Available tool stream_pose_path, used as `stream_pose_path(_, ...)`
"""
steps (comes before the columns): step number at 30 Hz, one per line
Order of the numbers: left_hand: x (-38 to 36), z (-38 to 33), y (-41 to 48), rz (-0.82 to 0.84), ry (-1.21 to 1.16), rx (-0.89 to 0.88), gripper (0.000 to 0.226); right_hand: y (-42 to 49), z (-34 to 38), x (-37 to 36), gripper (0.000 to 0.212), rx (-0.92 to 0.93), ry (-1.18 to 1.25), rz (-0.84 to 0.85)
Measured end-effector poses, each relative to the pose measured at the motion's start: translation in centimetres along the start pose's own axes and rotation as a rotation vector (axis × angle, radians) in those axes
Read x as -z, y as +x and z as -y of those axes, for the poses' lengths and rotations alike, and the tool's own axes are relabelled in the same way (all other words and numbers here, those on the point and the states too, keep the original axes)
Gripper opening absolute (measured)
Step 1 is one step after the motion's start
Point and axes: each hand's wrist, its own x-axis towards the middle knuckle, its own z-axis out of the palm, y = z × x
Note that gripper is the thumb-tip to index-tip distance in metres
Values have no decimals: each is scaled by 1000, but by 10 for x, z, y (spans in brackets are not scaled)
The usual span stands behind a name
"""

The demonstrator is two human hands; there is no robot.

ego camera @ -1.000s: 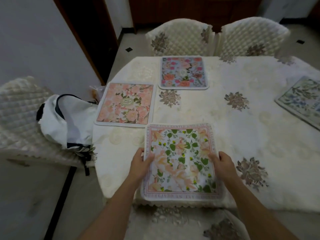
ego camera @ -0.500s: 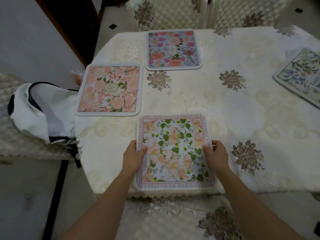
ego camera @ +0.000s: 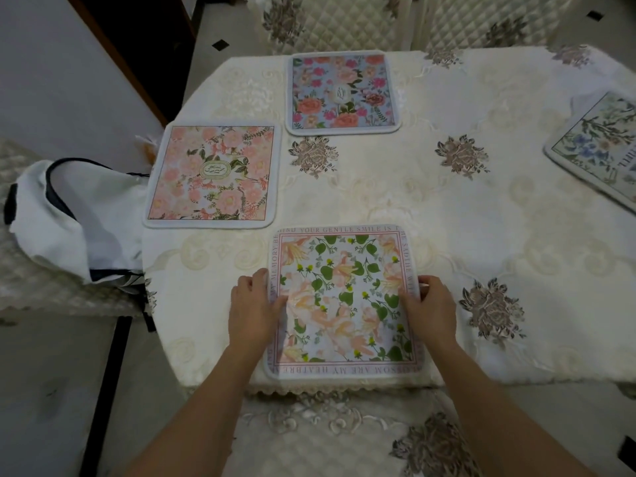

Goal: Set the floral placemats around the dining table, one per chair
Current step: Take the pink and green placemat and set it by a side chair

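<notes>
We are gripping the leafy placemat (ego camera: 344, 304) by its side edges, left hand (ego camera: 256, 306) on its left, right hand (ego camera: 432, 304) on its right. It is lying flat at the near edge of the table (ego camera: 447, 208), sides squared to it, slightly longer near-to-far

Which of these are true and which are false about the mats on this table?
1. The left hand and the right hand hold the leaf mat. True.
2. The pink mat lies on top of the blue mat. False: they lie apart, side by side.
3. Four mats show on the table. True.
4. The leaf mat is the farthest from the person. False: it is the nearest.
</notes>
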Motion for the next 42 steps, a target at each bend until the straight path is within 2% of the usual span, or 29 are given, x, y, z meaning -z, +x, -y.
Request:
stream_pose_path(2,0,-2,0,-43,94,-93,61,-1,-3,-4,46,109,-143,-105)
stream_pose_path(5,-7,-20,-2,-17,151,-360,64,-9,4,-21,37,408,-363,-223)
stream_pose_path(7,-21,-37,-3,35,133,-492,67,-16,11,-45,41,596,-430,-155)
stream_pose_path(10,-49,-49,0,132,222,-522,70,-22,18,-80,56,767,-517,54)
stream_pose_path(13,-63,-38,2,120,339,-552,68,-17,9,-84,60,813,-621,129)
stream_pose_path(18,-56,-10,4,38,337,-520,72,1,-10,-60,78,782,-731,62)
stream_pose_path(26,-51,-5,4,68,257,-495,72,6,-20,-46,78,671,-716,80)
stream_pose_path(30,-39,-12,2,90,253,-491,71,7,-9,-37,78,652,-713,171)
stream_pose_path(37,5,-51,-4,-29,280,-505,69,-8,30,1,68,680,-696,42)
stream_pose_path(42,45,-84,-12,-146,317,-630,65,-31,63,27,62,795,-669,-70)
